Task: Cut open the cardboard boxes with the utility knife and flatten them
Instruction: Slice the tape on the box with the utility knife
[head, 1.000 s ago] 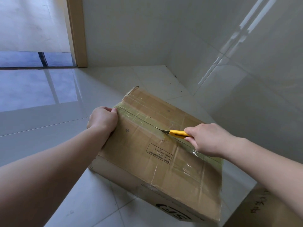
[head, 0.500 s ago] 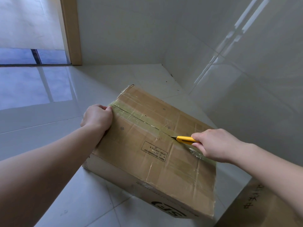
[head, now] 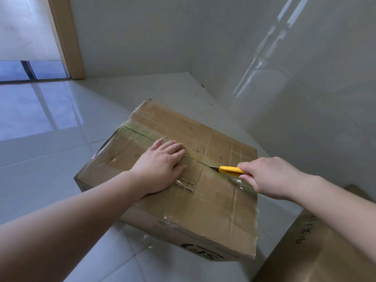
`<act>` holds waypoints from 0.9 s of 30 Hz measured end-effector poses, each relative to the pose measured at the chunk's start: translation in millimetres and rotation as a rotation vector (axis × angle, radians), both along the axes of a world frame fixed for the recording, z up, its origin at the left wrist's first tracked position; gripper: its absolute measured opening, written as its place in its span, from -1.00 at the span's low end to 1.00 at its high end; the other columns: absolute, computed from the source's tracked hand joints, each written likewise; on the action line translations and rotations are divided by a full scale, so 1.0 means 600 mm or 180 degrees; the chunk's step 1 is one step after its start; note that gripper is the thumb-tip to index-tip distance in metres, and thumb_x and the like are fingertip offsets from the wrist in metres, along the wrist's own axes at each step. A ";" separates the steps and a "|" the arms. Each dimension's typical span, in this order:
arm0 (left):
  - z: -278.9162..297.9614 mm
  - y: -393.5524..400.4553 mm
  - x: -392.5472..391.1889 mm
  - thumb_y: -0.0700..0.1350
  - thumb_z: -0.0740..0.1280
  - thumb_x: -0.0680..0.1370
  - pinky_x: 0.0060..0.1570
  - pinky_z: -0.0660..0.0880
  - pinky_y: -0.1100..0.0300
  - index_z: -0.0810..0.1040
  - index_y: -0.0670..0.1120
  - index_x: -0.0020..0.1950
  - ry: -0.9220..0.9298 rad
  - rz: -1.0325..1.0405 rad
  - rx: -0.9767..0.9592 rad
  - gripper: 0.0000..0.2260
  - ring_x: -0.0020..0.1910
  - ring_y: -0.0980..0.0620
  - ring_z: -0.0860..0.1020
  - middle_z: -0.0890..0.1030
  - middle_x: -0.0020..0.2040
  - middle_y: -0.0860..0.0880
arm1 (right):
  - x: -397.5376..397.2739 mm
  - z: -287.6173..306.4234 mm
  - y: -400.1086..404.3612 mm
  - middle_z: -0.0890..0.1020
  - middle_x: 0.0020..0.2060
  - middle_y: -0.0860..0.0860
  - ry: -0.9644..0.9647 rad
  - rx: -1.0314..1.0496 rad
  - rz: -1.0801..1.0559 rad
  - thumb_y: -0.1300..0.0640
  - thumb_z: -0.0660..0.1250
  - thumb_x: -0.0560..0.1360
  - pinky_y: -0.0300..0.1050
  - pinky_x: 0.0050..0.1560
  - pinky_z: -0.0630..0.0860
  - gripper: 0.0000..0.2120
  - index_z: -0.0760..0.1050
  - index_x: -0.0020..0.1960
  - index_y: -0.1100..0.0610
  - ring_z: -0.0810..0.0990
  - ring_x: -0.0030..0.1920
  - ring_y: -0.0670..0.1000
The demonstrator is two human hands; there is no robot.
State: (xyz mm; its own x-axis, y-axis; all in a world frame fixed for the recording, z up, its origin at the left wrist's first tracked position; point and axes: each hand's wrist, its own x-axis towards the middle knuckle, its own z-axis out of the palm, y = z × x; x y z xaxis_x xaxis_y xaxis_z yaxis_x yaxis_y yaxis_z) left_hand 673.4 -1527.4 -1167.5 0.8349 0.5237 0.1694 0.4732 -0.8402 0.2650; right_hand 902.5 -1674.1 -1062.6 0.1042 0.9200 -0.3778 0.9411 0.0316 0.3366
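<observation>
Glossy pale floor tiles (head: 50,176), room corner; cardboard box (head: 213,200) lies on the floor near the wall, taped top up. Front side carries bold black lettering, upside down, partly cut off by its lower edge; a small printed label (head: 186,185) on top is too fine to read. Second box (head: 317,251) at lower right shows handwritten characters, illegible. Left hand (head: 160,165), earlier gripping the box's far-left edge, now lies open and flat on top beside the seam. Right hand (head: 272,178) closed around the yellow utility knife (head: 230,169); blade tip sits in the tape seam, further toward the right edge than before. Knife's rear hidden in the fist.
</observation>
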 end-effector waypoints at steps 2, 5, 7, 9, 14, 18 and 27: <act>-0.005 -0.002 0.009 0.25 -0.16 0.50 0.48 0.02 0.04 0.43 0.00 0.40 0.0002 0.0010 -0.0009 -0.35 0.48 0.04 0.22 0.36 0.45 0.05 | 0.007 0.000 -0.007 0.52 -0.19 -0.09 -0.0007 0.0011 0.0003 -0.10 0.01 0.62 -0.09 -0.24 0.40 -0.80 0.36 0.01 -0.04 0.52 -0.15 0.02; -0.009 0.001 0.007 0.23 -0.10 0.54 0.46 0.11 0.04 0.49 0.00 0.36 -0.0094 0.0011 0.0040 -0.41 0.44 0.02 0.29 0.42 0.41 0.03 | 0.021 0.003 -0.022 0.47 -0.22 -0.10 -0.0033 -0.0008 -0.0029 -0.10 0.01 0.62 -0.09 -0.26 0.34 -0.80 0.35 0.00 -0.05 0.45 -0.18 0.02; -0.011 0.000 0.004 0.20 -0.05 0.56 0.43 0.16 0.06 0.53 -0.01 0.31 -0.0118 -0.0020 0.0139 -0.46 0.40 0.00 0.36 0.47 0.37 0.02 | 0.031 0.005 -0.033 0.48 -0.21 -0.10 -0.0036 -0.0024 -0.0056 -0.11 0.01 0.62 -0.10 -0.25 0.34 -0.80 0.34 0.00 -0.06 0.46 -0.17 0.02; -0.010 -0.001 0.003 0.18 -0.02 0.57 0.41 0.19 0.09 0.57 -0.02 0.27 -0.0139 -0.0035 0.0186 -0.48 0.36 -0.02 0.40 0.51 0.33 0.02 | 0.041 0.007 -0.043 0.48 -0.21 -0.11 -0.0044 -0.0023 -0.0077 -0.11 0.01 0.62 -0.10 -0.25 0.36 -0.81 0.34 0.00 -0.06 0.47 -0.18 0.01; -0.007 0.001 0.004 0.18 -0.01 0.57 0.41 0.25 0.05 0.57 -0.02 0.28 -0.0097 -0.0029 0.0166 -0.49 0.36 -0.04 0.42 0.52 0.33 0.01 | 0.062 0.011 -0.068 0.53 -0.18 -0.10 -0.0032 -0.0016 -0.0178 -0.12 0.02 0.62 -0.09 -0.22 0.40 -0.80 0.37 0.04 -0.07 0.45 -0.19 0.00; -0.007 0.000 0.003 0.18 -0.01 0.56 0.40 0.25 0.04 0.58 -0.01 0.27 -0.0070 -0.0021 0.0203 -0.49 0.35 -0.04 0.43 0.52 0.32 0.00 | 0.081 0.015 -0.090 0.55 -0.16 -0.10 -0.0118 -0.0040 -0.0202 -0.12 0.02 0.62 -0.10 -0.23 0.38 -0.80 0.37 0.06 -0.07 0.47 -0.16 -0.01; -0.005 -0.001 0.001 0.18 -0.02 0.56 0.40 0.23 0.04 0.57 -0.01 0.28 -0.0083 -0.0003 0.0208 -0.48 0.36 -0.04 0.42 0.52 0.33 0.01 | 0.119 0.022 -0.142 0.54 -0.14 -0.12 -0.0217 -0.0080 -0.0330 -0.15 0.01 0.61 -0.11 -0.24 0.32 -0.77 0.35 0.06 -0.06 0.44 -0.16 -0.04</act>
